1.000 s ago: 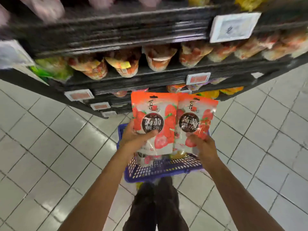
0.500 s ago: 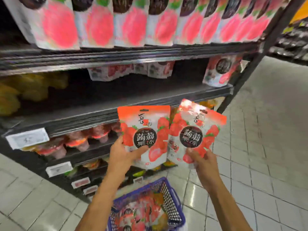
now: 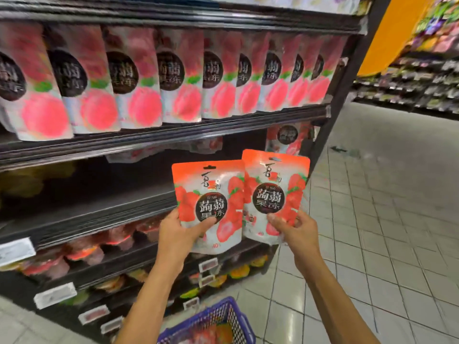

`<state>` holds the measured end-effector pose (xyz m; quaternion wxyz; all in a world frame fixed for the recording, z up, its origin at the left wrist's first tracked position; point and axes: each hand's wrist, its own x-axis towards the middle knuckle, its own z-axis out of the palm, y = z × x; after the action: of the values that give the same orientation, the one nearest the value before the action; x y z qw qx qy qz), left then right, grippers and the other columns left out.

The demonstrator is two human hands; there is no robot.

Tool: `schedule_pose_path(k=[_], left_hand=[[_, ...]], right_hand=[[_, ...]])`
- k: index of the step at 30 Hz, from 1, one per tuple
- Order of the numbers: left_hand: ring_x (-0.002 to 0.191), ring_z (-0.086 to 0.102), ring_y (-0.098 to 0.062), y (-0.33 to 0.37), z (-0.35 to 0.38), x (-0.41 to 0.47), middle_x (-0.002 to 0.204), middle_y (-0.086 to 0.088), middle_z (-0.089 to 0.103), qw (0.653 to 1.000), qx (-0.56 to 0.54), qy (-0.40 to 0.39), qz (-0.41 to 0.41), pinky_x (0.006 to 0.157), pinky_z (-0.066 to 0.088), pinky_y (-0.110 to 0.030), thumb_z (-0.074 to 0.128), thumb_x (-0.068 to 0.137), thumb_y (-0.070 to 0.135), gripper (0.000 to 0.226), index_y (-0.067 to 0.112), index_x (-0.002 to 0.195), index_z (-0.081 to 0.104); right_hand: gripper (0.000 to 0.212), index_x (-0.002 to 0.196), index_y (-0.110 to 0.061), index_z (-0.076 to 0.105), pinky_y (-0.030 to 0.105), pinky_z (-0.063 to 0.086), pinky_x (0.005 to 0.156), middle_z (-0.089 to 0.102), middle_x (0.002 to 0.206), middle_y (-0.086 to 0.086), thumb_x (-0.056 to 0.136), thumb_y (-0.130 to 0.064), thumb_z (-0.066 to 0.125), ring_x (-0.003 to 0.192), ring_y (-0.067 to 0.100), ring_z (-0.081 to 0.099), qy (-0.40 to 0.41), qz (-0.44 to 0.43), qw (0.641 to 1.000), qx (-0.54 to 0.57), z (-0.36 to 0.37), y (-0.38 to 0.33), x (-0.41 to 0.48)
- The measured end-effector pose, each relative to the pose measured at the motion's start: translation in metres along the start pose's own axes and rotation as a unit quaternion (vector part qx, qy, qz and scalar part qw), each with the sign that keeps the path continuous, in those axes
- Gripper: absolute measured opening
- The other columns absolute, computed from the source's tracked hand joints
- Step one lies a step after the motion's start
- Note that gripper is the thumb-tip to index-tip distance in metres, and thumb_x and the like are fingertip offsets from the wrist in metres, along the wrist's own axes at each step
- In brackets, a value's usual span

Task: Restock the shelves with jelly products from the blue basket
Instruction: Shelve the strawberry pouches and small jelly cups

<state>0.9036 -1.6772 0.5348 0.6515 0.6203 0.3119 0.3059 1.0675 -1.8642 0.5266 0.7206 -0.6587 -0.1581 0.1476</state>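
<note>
**Pouches lifted from basket to shelf height; not yet placed**

Left of frame: the row of peach pouches (image 3: pixel 139 78) fills the upper shelf, blurred. Below it the middle shelf (image 3: pixel 99 204) shows a wide dark gap. Under that, at lower left, jelly cups (image 3: pixel 82 252) sit behind a price tag (image 3: pixel 15 250).

Centre: the left hand (image 3: pixel 178 232) grips the left strawberry pouch (image 3: pixel 211 207) at its lower left corner, thumb across the front and fingers behind. One second ago this pouch hangs directly over the blue basket (image 3: pixel 223 311). Now it is level with the front edge of the middle shelf, and the basket has dropped to the bottom edge of the frame. The grip is the same.

Right of centre: the right strawberry pouch (image 3: pixel 275 194) stands slightly higher and overlaps the left one's edge. The right hand (image 3: pixel 295 232) pinches its lower part, thumb in front. A matching strawberry pouch (image 3: pixel 286 137) stands at the right end of the middle shelf, just above the held pair.

Judgement: pick-up is done and the carry is nearly done. Both pouches are in the air and touch no shelf. The gap beside the matching pouch looks like the likely slot. Contents remain in the basket, so restocking is far from finished.
</note>
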Motion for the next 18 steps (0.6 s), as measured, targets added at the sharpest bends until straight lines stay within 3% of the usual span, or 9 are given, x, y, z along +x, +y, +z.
schedule_pose_path(k=[3, 7, 12, 18], left_hand=[[0.081, 0.074, -0.023, -0.010, 0.027, 0.012, 0.088, -0.003, 0.078, 1.000, -0.008, 0.026, -0.004, 0.070, 0.059, -0.038, 0.089, 0.058, 0.028, 0.033, 0.020, 0.087, 0.074], [0.074, 0.074, -0.012, -0.017, 0.068, 0.034, 0.084, 0.005, 0.077, 0.998, -0.013, 0.059, -0.018, 0.054, 0.055, -0.020, 0.085, 0.056, 0.027, 0.036, 0.020, 0.088, 0.071], [0.079, 0.075, -0.016, -0.029, 0.105, 0.061, 0.089, 0.002, 0.078, 0.995, -0.031, 0.089, -0.015, 0.058, 0.058, -0.023, 0.084, 0.054, 0.032, 0.046, 0.017, 0.095, 0.071], [0.079, 0.075, -0.016, -0.043, 0.132, 0.076, 0.089, 0.003, 0.078, 0.992, -0.049, 0.116, -0.016, 0.057, 0.057, -0.021, 0.083, 0.047, 0.042, 0.050, 0.022, 0.092, 0.072]], right_hand=[[0.037, 0.107, -0.015, 0.067, 0.036, 0.062, 0.072, 0.077, 0.096, 0.004, 0.074, -0.006, 0.082, 0.088, 0.023, 0.075, -0.024, 0.005, 1.000, 0.008, -0.018, 0.002, 0.031], [0.033, 0.101, -0.022, 0.070, 0.030, 0.061, 0.068, 0.077, 0.094, 0.001, 0.075, -0.007, 0.082, 0.087, 0.022, 0.075, -0.045, 0.003, 0.999, 0.004, -0.036, 0.006, 0.082], [0.036, 0.106, -0.029, 0.069, 0.024, 0.059, 0.067, 0.077, 0.097, -0.004, 0.076, -0.013, 0.083, 0.088, 0.016, 0.075, -0.106, -0.003, 0.994, -0.009, -0.043, 0.017, 0.142], [0.032, 0.105, -0.018, 0.069, 0.025, 0.059, 0.068, 0.077, 0.091, -0.002, 0.077, -0.015, 0.083, 0.081, 0.017, 0.075, -0.124, -0.020, 0.992, -0.011, -0.036, 0.019, 0.193]])
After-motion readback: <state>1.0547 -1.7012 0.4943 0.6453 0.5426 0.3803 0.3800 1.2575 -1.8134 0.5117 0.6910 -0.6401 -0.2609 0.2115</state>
